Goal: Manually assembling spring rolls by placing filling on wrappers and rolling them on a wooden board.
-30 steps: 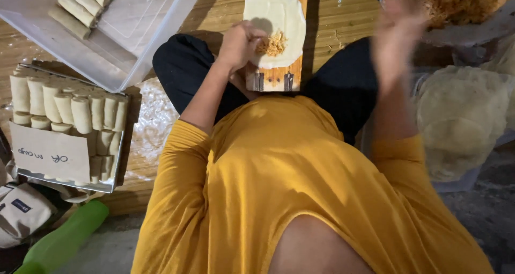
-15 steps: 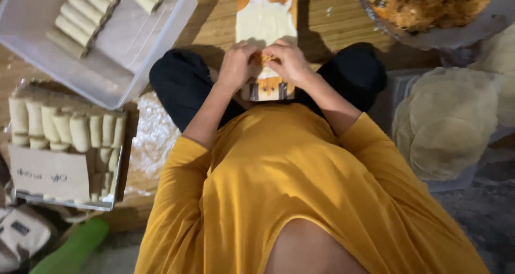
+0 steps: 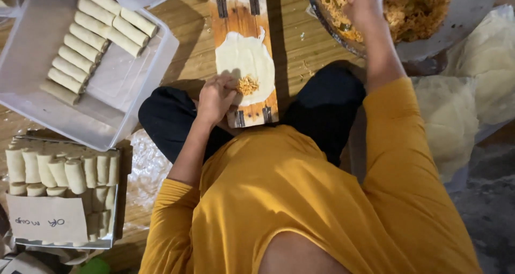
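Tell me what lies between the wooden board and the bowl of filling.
In the head view, only bare wooden floor with a few crumbs separates the wooden board from the bowl of filling.

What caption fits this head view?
Left hand steadies a round white wrapper on a wooden board; right hand reaches into shredded filling.

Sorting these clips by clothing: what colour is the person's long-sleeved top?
Mustard yellow, plain with no pattern; the top fills the lower half of the head view.
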